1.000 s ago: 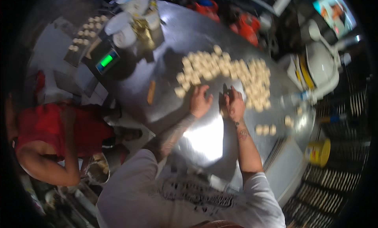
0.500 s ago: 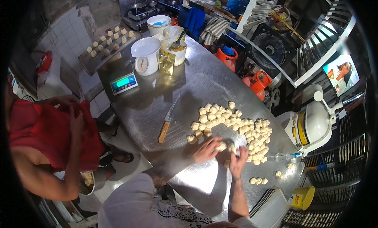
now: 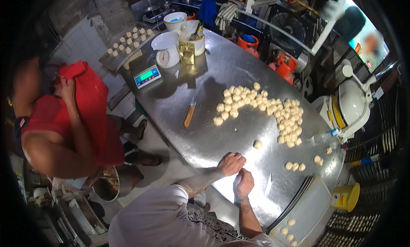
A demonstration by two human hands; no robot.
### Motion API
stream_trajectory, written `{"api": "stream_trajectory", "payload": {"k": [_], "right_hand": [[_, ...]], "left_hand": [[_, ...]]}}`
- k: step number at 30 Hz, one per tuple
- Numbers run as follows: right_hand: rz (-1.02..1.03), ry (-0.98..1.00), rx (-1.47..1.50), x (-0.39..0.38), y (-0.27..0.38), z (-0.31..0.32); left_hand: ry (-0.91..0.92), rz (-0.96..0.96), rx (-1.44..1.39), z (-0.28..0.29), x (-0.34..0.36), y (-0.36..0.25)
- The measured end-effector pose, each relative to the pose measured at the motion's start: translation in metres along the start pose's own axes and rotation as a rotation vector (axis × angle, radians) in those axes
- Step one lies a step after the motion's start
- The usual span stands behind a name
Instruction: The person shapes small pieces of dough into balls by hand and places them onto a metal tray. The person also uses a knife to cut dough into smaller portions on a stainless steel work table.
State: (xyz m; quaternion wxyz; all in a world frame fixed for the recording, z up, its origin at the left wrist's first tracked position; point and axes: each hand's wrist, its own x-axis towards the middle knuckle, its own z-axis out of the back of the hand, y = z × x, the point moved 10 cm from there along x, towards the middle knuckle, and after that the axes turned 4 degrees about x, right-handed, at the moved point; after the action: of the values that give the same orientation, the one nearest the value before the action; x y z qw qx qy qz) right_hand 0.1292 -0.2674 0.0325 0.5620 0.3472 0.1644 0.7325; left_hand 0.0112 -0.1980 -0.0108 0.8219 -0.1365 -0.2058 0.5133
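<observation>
The palms of the left hand point(image 3: 232, 163) and right hand point(image 3: 244, 184) are hidden; whether either holds anything cannot be determined. The scale's point(image 3: 147, 76) reading is too small to make out. The screen point(image 3: 368, 42) is blurred. The pot's point(image 3: 124, 183) contents are indistinct. The lower edge cuts off the shirt point(image 3: 145, 217).

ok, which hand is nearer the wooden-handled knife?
Left. In the picture, the left hand is below-right of the wooden-handled knife; the right hand is lower and farther right.

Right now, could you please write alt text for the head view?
A bare left hand and right hand are close together over a shiny steel table with many round cream dough balls; a person in red stands at left.
</observation>
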Motion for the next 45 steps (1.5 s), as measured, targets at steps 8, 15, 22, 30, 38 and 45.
{"api": "stream_trajectory", "payload": {"k": [8,15,22,30,38,45], "right_hand": [[0.273,0.129,-0.103,0.018,-0.011,0.036],[0.298,0.125,0.060,-0.049,-0.013,0.054],[0.187,-0.048,-0.072,0.037,0.002,0.031],[0.120,0.305,-0.043,-0.028,-0.075,0.051],[0.117,0.052,0.164,-0.053,-0.046,0.064],[0.025,-0.077,-0.031,-0.003,-0.040,0.043]], "left_hand": [[-0.006,-0.197,0.009,0.024,0.004,-0.029],[0.100,-0.279,-0.042,0.007,-0.053,-0.030],[-0.107,-0.086,0.031,0.025,0.035,-0.016],[0.074,-0.290,-0.079,0.018,-0.003,-0.012],[0.055,-0.108,-0.227,0.019,-0.035,0.011],[-0.066,-0.119,-0.075,0.025,0.038,-0.027]]}}
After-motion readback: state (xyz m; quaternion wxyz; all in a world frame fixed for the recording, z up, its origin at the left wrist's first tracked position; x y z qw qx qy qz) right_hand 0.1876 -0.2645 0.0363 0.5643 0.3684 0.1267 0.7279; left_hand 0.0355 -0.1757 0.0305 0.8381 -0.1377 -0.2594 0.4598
